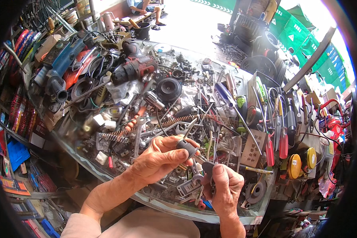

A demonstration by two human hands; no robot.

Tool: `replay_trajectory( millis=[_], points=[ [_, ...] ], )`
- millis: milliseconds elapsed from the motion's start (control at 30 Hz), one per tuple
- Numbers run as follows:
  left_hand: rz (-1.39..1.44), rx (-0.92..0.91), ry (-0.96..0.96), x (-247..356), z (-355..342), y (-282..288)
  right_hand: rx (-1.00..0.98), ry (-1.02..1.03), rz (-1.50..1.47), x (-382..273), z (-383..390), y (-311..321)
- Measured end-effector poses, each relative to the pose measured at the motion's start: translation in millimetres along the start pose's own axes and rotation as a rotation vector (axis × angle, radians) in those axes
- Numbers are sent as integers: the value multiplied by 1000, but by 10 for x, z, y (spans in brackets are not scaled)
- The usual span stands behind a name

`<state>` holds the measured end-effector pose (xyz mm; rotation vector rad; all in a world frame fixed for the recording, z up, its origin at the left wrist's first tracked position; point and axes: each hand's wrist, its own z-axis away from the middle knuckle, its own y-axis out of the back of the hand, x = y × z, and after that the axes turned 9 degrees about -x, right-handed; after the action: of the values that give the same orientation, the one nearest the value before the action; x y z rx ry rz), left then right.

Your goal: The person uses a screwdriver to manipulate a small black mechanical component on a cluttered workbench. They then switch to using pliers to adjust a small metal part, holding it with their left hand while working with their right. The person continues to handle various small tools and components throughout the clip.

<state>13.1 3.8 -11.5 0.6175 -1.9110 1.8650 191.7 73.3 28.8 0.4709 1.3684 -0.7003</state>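
Cluttered tabletop beneath; left hand and right hand, each grip clenched on one dark sleeved handle of rigid, probably light pliers held above it.

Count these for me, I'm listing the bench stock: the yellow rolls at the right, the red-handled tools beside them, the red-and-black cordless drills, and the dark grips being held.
Yellow rolls: 2
Red-handled tools: 2
Red-and-black cordless drills: 1
Dark grips: 2
Total: 7
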Motion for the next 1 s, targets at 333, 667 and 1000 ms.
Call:
replay_trajectory(
  millis=[333,667,1000],
  points=[
    [-21,1,-11,7,-6,-30,3,27,-6,-20,-17,1],
    [-25,26,-36,-6,-14,-26,130,62,-95,12,-50,-72],
    [-26,47,-41,9,-18,-40,222,255,230,128,-41,6]
  ],
)
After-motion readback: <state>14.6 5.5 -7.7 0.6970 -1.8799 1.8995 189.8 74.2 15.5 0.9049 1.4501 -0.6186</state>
